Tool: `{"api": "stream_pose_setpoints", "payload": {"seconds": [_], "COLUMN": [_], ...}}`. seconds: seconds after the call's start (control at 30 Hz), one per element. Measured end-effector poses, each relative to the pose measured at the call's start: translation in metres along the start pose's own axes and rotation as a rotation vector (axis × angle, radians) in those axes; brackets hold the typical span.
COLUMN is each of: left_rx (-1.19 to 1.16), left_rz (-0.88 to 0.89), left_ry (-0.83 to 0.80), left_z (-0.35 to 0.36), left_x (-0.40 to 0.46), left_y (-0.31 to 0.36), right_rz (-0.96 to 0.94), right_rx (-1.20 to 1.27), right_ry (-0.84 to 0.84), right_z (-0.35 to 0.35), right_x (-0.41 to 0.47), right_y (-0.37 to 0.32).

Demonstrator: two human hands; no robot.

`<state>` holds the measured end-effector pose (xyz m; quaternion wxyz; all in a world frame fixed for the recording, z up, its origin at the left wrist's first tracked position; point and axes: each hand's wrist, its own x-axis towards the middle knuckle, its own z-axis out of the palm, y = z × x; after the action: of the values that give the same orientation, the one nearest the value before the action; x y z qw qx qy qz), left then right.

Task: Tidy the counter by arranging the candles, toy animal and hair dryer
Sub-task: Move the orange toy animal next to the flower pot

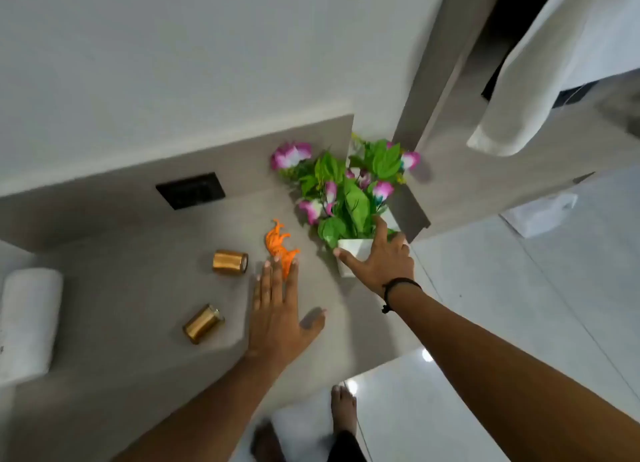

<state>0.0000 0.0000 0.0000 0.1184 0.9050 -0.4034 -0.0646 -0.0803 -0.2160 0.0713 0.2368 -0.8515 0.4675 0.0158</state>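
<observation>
Candles are seen as two gold cylinders lying on their sides on the grey counter [138,288]: one candle [230,262] lies just left of the toy animal, the other candle [203,323] nearer the front edge, well apart from the first. An orange toy animal [278,245] lies between the upper candle and a white flower pot [353,253] filled with green leaves and pink flowers. No hair dryer can be made out in the view.

The left hand [277,309] is held flat and spread over the counter, its fingertips [275,259] touching or just covering the near end of the toy; nothing is pinched by it. The right hand [377,257] is laid open against the pot, thumb along the rim on the left and fingers reaching over the right side; whether the pot is truly gripped cannot be told. A dark band is worn at that wrist. A rolled white towel [29,319] rests at the counter's left edge, and a black socket plate [190,190] is set in the back wall.

The step in hand is judged to be the toy's placing beside the pot, with the pot steadied. Next, the fingers would need to be closed around the small toy, and the fallen candles stood upright.
</observation>
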Motion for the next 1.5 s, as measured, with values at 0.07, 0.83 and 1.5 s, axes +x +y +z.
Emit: {"api": "stream_pose_setpoints", "payload": {"seconds": [0.07, 0.83, 1.5], "left_rx": [0.012, 0.092, -0.002], "left_rz": [-0.047, -0.044, -0.037], "left_ry": [-0.058, -0.014, -0.079], "left_z": [0.023, 0.061, 0.040], "left_x": [-0.013, -0.028, -0.050], "left_y": [-0.006, -0.021, -0.045], "right_rz": [0.027, -0.191, -0.493], "right_rx": [0.095, 0.783, -0.044], "right_ry": [-0.056, 0.363, 0.022], "right_z": [0.021, 0.099, 0.113], "right_x": [0.011, 0.136, 0.002], "right_y": [0.000, -0.018, -0.118]}}
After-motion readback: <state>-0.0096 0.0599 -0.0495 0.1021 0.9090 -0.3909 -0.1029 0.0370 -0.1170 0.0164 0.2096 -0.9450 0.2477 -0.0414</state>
